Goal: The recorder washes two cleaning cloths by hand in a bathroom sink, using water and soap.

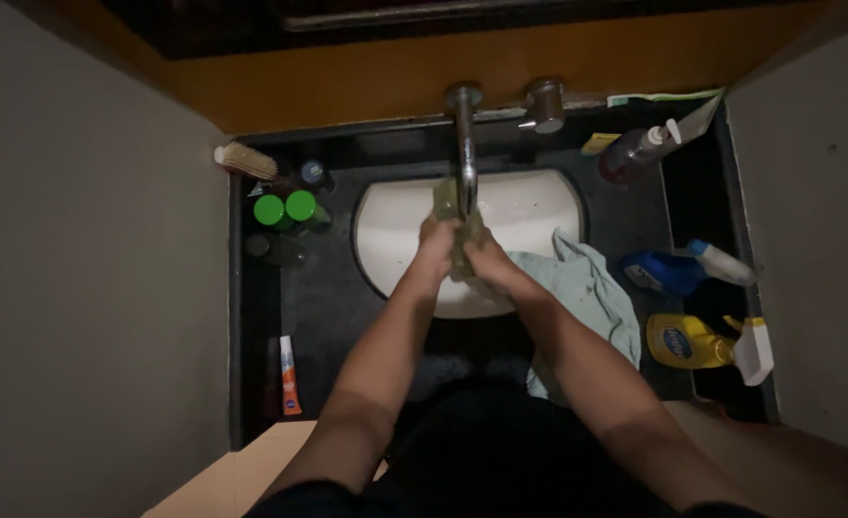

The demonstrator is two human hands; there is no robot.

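Centre frame, my left hand [436,240] and right hand [480,251] both clamp 1 greenish cloth [451,223] under the chrome faucet [465,144], over the white basin [400,225]. Fingers of both hands are curled tight around the cloth, hands touching. The cloth's long axis runs vertical in frame, top end pointing up at the spout. To do this well, I judge: keep it over the basin and squeeze evenly. A light blue towel [592,293] drapes right of centre; 2 green-capped bottles [287,208] stand upper left.
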